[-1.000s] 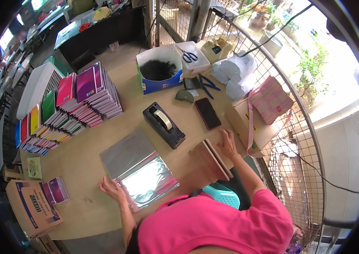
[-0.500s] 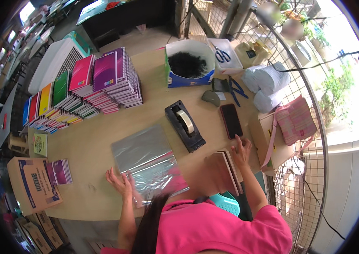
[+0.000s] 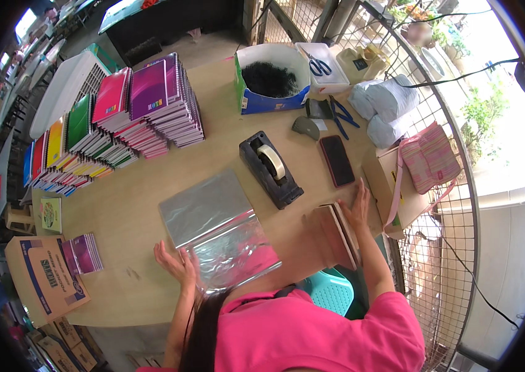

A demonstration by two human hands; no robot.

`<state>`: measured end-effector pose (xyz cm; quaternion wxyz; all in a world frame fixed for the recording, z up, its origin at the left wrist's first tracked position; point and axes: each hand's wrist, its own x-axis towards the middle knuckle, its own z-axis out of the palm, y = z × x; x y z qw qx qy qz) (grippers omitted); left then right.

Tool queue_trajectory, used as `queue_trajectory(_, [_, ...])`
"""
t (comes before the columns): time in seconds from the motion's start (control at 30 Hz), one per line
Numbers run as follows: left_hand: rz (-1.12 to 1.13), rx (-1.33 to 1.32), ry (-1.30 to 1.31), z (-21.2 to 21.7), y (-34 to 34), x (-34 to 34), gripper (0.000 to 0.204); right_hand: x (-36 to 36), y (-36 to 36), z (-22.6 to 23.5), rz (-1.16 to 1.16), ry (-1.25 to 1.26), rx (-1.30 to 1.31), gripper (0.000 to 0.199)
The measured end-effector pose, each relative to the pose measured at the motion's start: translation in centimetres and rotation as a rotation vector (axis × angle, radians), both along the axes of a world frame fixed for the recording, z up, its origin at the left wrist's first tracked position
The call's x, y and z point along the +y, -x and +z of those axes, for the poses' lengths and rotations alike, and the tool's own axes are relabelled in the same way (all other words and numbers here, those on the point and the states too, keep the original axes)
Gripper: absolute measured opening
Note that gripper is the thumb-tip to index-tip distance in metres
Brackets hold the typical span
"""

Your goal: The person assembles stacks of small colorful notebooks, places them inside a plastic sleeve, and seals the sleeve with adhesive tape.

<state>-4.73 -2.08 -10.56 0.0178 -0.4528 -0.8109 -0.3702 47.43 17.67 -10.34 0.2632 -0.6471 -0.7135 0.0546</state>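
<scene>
My left hand is open, its fingers spread at the near left edge of a stack of clear plastic sheets or sleeves, which lies flat on the table. My right hand has its fingers stretched out beside a small stack of brown, flat, board-like pieces near the table's front edge; the palm side appears to touch them. What the brown pieces are, I cannot tell. Beyond the plastic stands a black tape dispenser with a roll of tape. A dark phone lies just past my right fingertips.
Spiral notebooks stand in tall stacks at the far left. A carton and small purple notebooks are at near left. Farther back are an open box of black material, scissors, blue-handled pliers and a pink bag.
The whole view has shifted and turned slightly. My right fingers are straighter beside the brown pieces. My left hand stays by the plastic's edge.
</scene>
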Motion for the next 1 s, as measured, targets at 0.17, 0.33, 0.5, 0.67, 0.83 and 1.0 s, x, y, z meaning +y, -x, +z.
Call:
queue_trajectory(0.17, [0.001,0.036,0.02,-0.5,0.5,-0.3,0.074,0.2,0.3,0.0,0.01,-0.011,-0.01,0.105])
queue_trajectory(0.33, [0.003,-0.03,-0.018,-0.1,0.0,0.6,0.075,0.5,0.0,0.0,0.043,-0.02,-0.087,0.103])
queue_trajectory(0.5, [0.031,-0.066,-0.026,-0.7,0.4,-0.2,0.077,1.0,-0.3,2.3,-0.048,-0.003,0.317,0.082])
queue_trajectory(0.67, [0.031,-0.043,0.027,-0.6,0.6,-0.4,0.078,-1.0,9.5,13.4,0.196,-0.188,0.506,0.04])
queue_trajectory(0.83, [-0.081,0.034,0.274,0.1,0.3,0.9,0.081,-6.4,22.8,14.0,0.664,0.38,0.516,0.049])
queue_trajectory(1.0, [-0.052,-0.061,0.346,1.9,-0.5,2.7,0.081,-6.2,28.4,9.2,0.585,0.312,0.521,0.042])
